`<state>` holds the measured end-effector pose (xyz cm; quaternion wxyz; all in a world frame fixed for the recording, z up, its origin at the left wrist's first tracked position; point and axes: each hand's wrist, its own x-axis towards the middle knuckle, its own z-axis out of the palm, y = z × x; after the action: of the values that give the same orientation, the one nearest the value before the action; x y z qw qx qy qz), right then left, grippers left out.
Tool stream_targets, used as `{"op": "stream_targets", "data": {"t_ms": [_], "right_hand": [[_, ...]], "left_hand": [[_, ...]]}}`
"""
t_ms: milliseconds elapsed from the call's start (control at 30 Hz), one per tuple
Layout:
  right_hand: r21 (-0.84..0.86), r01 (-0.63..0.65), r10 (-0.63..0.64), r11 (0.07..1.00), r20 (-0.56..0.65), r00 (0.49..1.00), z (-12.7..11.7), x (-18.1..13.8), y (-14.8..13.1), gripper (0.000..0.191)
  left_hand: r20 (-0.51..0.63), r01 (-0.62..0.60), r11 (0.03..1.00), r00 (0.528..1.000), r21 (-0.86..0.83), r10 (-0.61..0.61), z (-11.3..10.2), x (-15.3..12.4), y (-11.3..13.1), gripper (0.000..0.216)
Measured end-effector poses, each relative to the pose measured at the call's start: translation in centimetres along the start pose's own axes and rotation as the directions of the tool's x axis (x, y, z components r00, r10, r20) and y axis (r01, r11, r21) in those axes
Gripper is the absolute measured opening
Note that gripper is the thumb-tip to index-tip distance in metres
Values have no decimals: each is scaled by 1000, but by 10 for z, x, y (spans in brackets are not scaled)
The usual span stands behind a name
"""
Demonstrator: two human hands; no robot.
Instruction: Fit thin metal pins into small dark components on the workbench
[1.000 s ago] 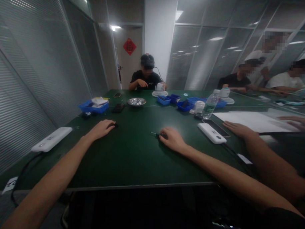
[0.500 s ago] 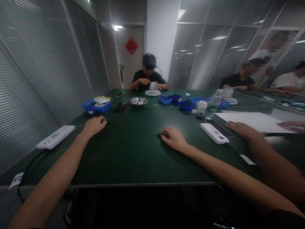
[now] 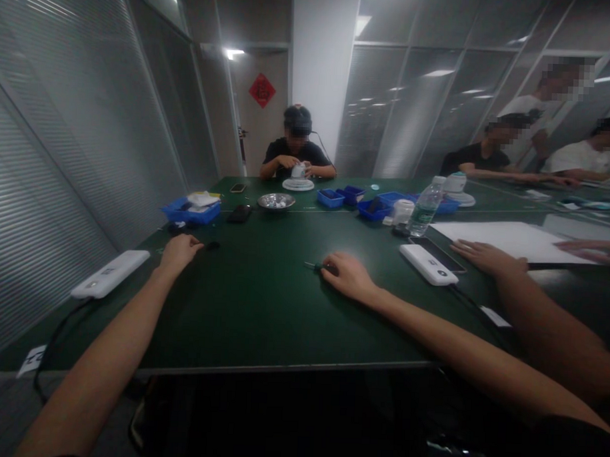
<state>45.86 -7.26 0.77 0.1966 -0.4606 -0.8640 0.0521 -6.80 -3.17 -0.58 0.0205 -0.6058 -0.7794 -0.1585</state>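
On the left side of the green table (image 3: 262,307), my left hand (image 3: 181,253) has its thumb and fingers pressed together. Whatever is in that pinch, if anything, is too small to make out. A small dark round piece (image 3: 212,246) lies on the tabletop just past the fingertips. My right hand (image 3: 347,273) rests on the table right of centre, closed around the dark handle of a screwdriver (image 3: 314,266). The thin metal shaft points left, close to the table surface.
White power banks (image 3: 110,274) with cables lie on both sides. Beyond are a blue tray (image 3: 191,211), a dark case (image 3: 239,213), a metal dish (image 3: 276,201), blue bins (image 3: 331,199) and a water bottle (image 3: 426,207). Another person's hand (image 3: 484,253) rests at right; a person sits opposite.
My left hand has drawn back slightly to the left, away from the dark round piece, which now shows whole on the table. My right hand and the screwdriver stay in place.
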Motion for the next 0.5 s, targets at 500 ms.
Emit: {"op": "stream_targets", "data": {"t_ms": [500], "right_hand": [[4,19,-19,1000,-17,1000,4,1,6,20]], "left_hand": [[-74,-100,973,993,-206,87,-8,0,13,32]]}}
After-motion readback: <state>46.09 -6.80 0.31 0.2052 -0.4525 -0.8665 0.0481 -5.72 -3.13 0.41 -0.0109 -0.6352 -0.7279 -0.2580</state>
